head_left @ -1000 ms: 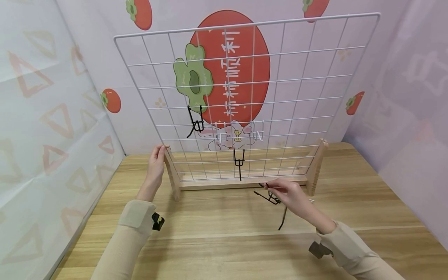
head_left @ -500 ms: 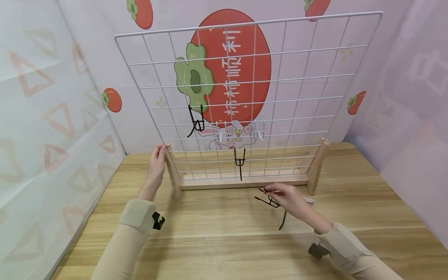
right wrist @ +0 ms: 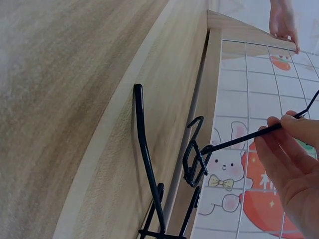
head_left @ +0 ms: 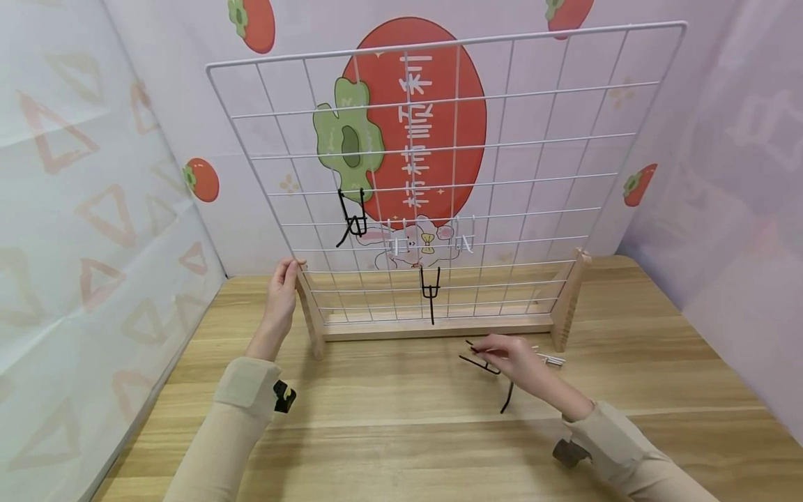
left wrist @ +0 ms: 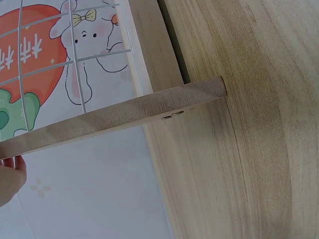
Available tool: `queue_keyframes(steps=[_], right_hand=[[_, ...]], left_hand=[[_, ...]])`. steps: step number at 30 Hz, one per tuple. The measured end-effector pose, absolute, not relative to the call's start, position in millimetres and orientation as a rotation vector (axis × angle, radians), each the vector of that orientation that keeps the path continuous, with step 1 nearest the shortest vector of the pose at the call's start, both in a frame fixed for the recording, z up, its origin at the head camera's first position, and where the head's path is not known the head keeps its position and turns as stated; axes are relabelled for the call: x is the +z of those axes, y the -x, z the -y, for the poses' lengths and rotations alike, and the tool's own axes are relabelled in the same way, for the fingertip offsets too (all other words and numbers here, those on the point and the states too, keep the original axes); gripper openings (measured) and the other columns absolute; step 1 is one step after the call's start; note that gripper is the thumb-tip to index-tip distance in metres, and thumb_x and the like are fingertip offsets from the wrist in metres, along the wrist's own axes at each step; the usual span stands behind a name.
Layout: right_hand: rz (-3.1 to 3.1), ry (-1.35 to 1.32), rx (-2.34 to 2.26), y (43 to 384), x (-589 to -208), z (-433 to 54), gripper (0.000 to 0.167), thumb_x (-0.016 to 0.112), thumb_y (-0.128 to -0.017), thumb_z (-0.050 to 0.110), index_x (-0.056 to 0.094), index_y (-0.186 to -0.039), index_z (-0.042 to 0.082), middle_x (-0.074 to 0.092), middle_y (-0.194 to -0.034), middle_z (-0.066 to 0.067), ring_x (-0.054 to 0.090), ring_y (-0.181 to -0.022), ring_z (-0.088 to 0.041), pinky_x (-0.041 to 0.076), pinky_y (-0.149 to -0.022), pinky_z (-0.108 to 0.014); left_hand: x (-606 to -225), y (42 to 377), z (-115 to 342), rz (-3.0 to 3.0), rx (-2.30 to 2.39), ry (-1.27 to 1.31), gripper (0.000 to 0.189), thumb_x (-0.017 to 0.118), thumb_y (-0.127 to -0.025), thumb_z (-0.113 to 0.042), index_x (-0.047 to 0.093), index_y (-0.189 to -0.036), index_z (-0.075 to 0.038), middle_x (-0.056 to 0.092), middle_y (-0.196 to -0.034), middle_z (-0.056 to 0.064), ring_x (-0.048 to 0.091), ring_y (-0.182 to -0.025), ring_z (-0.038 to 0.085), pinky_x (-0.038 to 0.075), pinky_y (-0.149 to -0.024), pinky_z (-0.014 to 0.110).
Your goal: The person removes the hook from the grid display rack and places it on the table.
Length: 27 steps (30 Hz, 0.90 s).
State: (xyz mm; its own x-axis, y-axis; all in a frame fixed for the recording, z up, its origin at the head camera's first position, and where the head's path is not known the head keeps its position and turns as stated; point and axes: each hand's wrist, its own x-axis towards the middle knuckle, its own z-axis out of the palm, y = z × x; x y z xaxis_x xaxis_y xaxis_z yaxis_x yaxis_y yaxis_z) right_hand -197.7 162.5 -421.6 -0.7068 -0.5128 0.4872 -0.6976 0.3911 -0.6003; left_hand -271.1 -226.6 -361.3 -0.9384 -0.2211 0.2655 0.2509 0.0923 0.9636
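Note:
My right hand [head_left: 517, 362] pinches the thin rod of a black wire hook [right wrist: 244, 142] between thumb and fingers. In the right wrist view, its bent frame hangs just above a second black hook [right wrist: 144, 154], which lies on the table. My left hand [head_left: 280, 296] grips the upper end of the left wooden support [head_left: 309, 314] of a stand. That stand bears a white wire grid panel [head_left: 445, 42], tilted back. Two black hooks hang on the grid, an upper-left hook [head_left: 354, 219] and a lower-middle hook [head_left: 431, 289]. In the left wrist view, only fingertips of my left hand [left wrist: 11, 179] show under the support.
Two white hooks, a left one [head_left: 398, 240] and a right one [head_left: 464, 240], hang mid-grid. Thin white pieces [head_left: 552, 360] lie on the wooden table [head_left: 376, 432] beyond my right hand. The right wooden support [head_left: 567, 307] stands close by. Printed cloth walls surround the table.
My right hand has come slightly down and nearer with the held hook, away from the stand's base bar. The white pieces beyond it show more. My left hand stays put.

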Motion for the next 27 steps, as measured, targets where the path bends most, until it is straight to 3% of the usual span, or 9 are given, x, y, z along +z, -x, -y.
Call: queue_keyframes(steps=[7,13,27], right_hand=[[2.39,-1.136,1.133,199.1,-427.8,-165.2,0.021,0.064,-0.069,-0.015,0.065,-0.086,-0.003,0.065,-0.082,-0.009,0.06,-0.075,-0.013,0.05,-0.06,-0.023],[2.422,-1.163,1.138,197.7,-428.6,-166.6,0.015,0.065,-0.071,-0.01,0.066,-0.084,-0.002,0.065,-0.081,-0.009,0.06,-0.072,-0.014,0.049,-0.058,-0.022],[2.512,-1.249,1.209,188.5,-430.8,-165.4,0.011,0.062,-0.078,-0.002,0.066,-0.088,-0.001,0.064,-0.085,-0.005,0.058,-0.074,-0.013,0.049,-0.06,-0.02]], left_hand=[[-360.8,270.5,225.1,2.024,-1.91,0.033,0.025,0.035,-0.096,-0.024,0.046,-0.104,-0.002,0.044,-0.1,-0.004,0.037,-0.102,0.008,0.028,-0.093,0.026],[-360.5,270.3,224.7,2.013,-1.921,0.037,0.021,0.036,-0.096,-0.023,0.047,-0.102,-0.007,0.045,-0.102,-0.003,0.036,-0.104,0.007,0.027,-0.094,0.025],[-362.1,271.6,225.8,2.001,-1.932,0.03,0.022,0.038,-0.095,-0.026,0.048,-0.1,-0.007,0.045,-0.098,-0.006,0.037,-0.099,0.007,0.029,-0.089,0.023]])
